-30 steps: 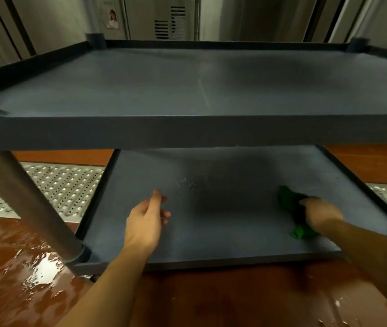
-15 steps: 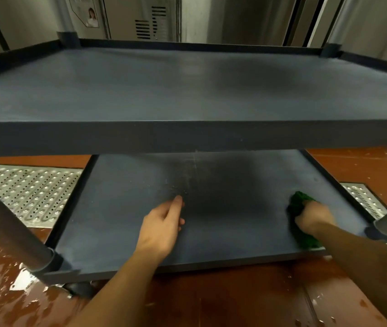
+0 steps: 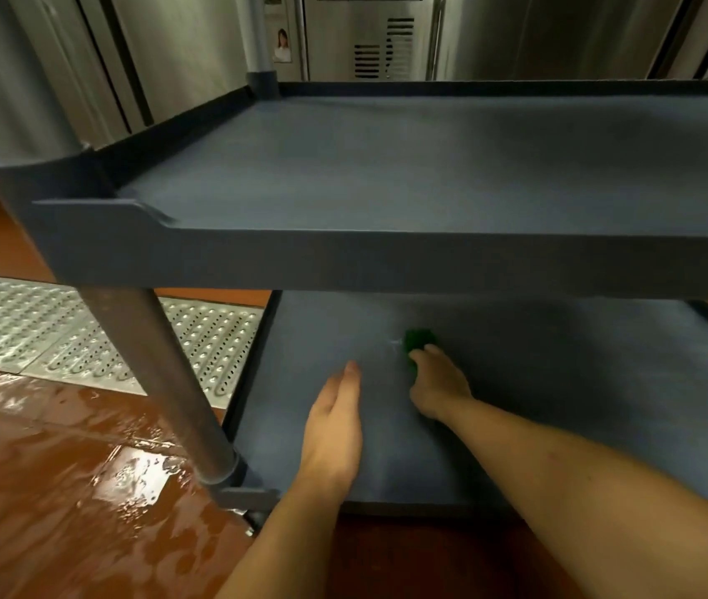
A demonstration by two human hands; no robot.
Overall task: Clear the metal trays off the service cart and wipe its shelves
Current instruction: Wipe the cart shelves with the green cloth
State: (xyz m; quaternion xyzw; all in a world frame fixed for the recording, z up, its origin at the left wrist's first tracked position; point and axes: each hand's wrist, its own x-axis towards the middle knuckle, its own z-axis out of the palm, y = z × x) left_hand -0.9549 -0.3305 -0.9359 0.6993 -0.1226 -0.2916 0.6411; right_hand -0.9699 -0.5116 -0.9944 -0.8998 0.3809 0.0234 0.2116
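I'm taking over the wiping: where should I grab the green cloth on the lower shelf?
Likely the bunched far end of the green cloth, pinched from above: it lies crumpled on the lower shelf, and the right hand covers its near part.

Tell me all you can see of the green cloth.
The cloth is bright green, soft-looking, bunched into a wad. The right hand grips it from the near side, covering most of it, and holds it down on the grey lower shelf. The left hand lies flat nearby, not touching it.
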